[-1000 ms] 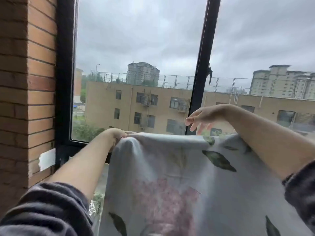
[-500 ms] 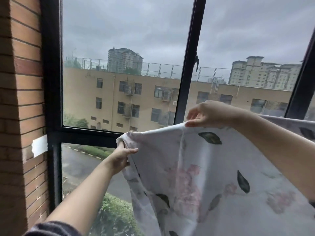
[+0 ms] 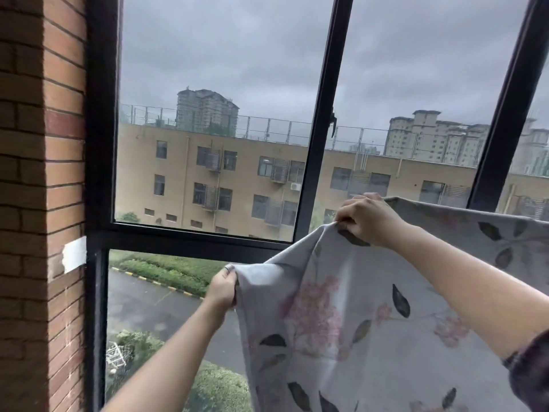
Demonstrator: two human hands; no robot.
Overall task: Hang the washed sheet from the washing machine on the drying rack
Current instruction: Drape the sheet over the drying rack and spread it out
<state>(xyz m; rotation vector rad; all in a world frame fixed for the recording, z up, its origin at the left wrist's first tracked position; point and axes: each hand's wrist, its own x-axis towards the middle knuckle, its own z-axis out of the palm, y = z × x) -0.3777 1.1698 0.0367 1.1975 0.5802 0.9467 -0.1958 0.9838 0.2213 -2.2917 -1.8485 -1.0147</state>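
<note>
A pale grey sheet (image 3: 371, 331) printed with pink flowers and dark leaves hangs spread in front of the window, filling the lower right of the view. My left hand (image 3: 223, 288) pinches its left edge low down, near the corner. My right hand (image 3: 367, 218) is closed on the sheet's top edge, higher up and to the right. From there the top edge runs on to the right, out of view. No drying rack or bar shows; whatever bears the sheet is hidden behind the cloth.
A black window frame (image 3: 315, 150) with a horizontal bar (image 3: 190, 242) stands right behind the sheet. A red brick wall (image 3: 41, 203) with a white tape patch (image 3: 74, 253) closes the left side. Outside lie a beige building and a wet road.
My left hand has dropped lower, pulling the sheet's left edge down. My right hand has closed on the top edge and shifted right. The view has tilted up.
</note>
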